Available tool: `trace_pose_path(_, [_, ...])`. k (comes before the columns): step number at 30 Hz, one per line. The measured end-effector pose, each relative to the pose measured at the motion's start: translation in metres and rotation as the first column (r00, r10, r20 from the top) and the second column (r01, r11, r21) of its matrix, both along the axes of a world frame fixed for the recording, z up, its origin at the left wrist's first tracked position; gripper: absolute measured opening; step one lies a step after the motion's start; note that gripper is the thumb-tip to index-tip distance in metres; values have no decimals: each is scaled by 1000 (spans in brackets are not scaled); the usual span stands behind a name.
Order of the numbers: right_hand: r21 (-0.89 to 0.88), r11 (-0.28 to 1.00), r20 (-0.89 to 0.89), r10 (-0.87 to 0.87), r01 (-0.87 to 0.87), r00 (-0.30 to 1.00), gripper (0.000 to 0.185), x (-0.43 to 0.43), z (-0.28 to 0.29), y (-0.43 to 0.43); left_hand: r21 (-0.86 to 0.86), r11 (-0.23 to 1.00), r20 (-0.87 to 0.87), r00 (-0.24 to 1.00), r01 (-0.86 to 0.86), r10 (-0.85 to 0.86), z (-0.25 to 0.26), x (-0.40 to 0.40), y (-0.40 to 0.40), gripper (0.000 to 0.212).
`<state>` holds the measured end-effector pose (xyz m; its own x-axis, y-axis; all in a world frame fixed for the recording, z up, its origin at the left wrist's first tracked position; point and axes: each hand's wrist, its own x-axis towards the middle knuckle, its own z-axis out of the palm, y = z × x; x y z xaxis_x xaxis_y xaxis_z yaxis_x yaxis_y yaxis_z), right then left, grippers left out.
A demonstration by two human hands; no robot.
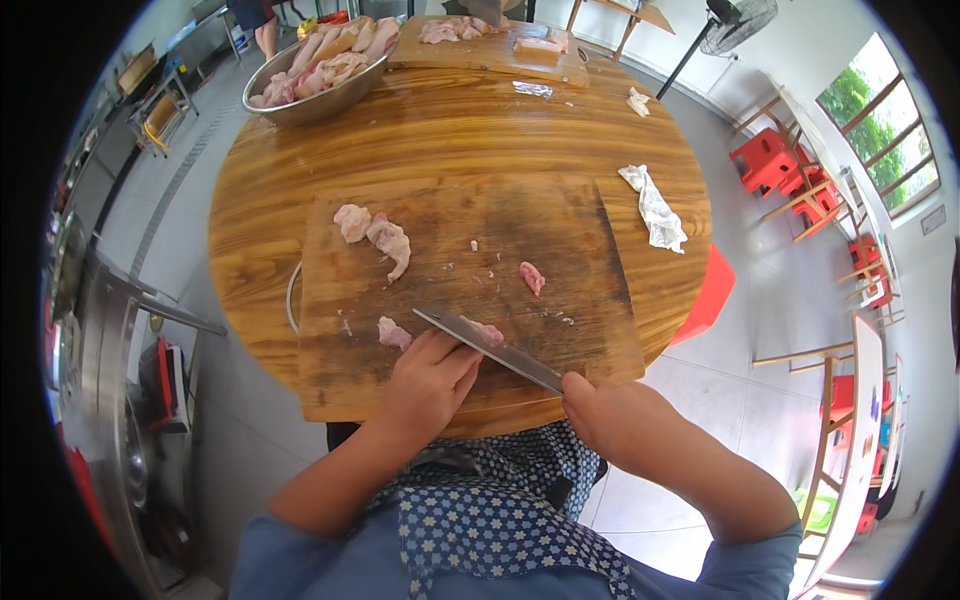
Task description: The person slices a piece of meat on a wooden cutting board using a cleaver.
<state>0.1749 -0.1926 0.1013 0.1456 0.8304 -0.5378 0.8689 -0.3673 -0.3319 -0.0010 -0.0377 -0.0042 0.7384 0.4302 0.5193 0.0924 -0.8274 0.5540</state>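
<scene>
My right hand [611, 409] grips the handle of a kitchen knife [517, 360], whose blade slants up and left across the wooden cutting board [555, 217]. Bent over the board just below the blade, my left hand [427, 382] presses on raw meat. A pale pink piece of raw meat [394, 334] shows at the left of its fingers. Past the blade lies another pink piece [487, 331]; whether the two join under the fingers is hidden. Farther up the board are fatty, skin-covered pieces [390, 244] at left and a small red piece [532, 278] at right.
Small scraps dot the board. On the round wooden table [465, 135] stand a metal basin [322, 105] heaped with raw meat and a second cutting board [480, 60] with meat, where another person holds a cleaver [486, 10]. Crumpled tissue [656, 214] lies at right. A red stool [705, 296] adjoins the table.
</scene>
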Motion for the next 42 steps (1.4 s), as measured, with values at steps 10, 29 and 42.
trace_pose_path(10, [355, 879, -288, -221, 318, 932, 23, 52, -11, 31, 30, 999, 79, 997, 18, -20, -2, -2, -3, 16])
trace_pose_path(29, [440, 898, -31, 47, -28, 998, 17, -16, -36, -7, 159, 987, -16, 1000, -19, 22, -8, -1, -1, 27])
trace_pose_path(42, [76, 997, -160, 8, 4, 987, 19, 10, 6, 11, 47, 999, -36, 999, 12, -11, -9, -10, -1, 25])
